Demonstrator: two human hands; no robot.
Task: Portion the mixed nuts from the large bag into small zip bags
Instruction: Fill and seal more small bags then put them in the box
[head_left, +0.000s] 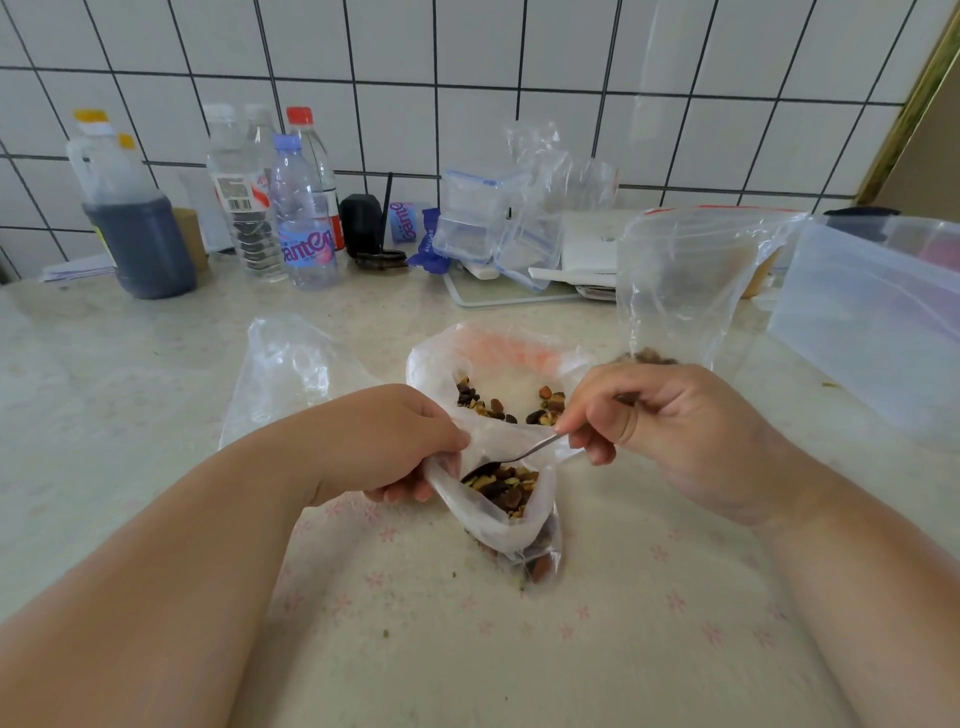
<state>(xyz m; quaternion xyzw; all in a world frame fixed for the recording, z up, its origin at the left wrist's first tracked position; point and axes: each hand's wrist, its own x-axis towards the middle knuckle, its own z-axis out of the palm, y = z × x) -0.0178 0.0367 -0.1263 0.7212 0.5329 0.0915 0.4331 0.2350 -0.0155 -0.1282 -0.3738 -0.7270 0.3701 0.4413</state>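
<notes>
Gripping the rim of a small zip bag (511, 514) at frame center, the left hand (400, 441) has its fingers (410, 491) curled round the plastic at the bag's 9 o'clock edge, thumb on top, holding the mouth open. The bag stands on the tabletop (649, 597), partly filled with mixed nuts (506, 486). Right hand (660, 415), at 3 o'clock of the bag, pinches the handle of a metal spoon (511, 460) between thumb and forefinger, the remaining fingers folded loosely toward the palm. Spoon bowl sits inside the bag mouth, touching or just over the nuts; cannot tell which. Large bag (493, 364) lies just beyond, at 12 o'clock of the small one, mouth open, with nuts showing at its bottom. An empty clear bag (291, 374) lies flat at 10 o'clock. A tall clear zip bag (691, 280) stands at 2 o'clock, behind the right hand. A clear plastic bin (878, 322) sits at the 3 o'clock frame edge. Along the tiled wall (467, 62) at 12 o'clock: water bottles (304, 223), a jug of dark liquid (137, 228), stacked clear lidded boxes (483, 213). Small crumbs lie on the tabletop by the small bag's base.
</notes>
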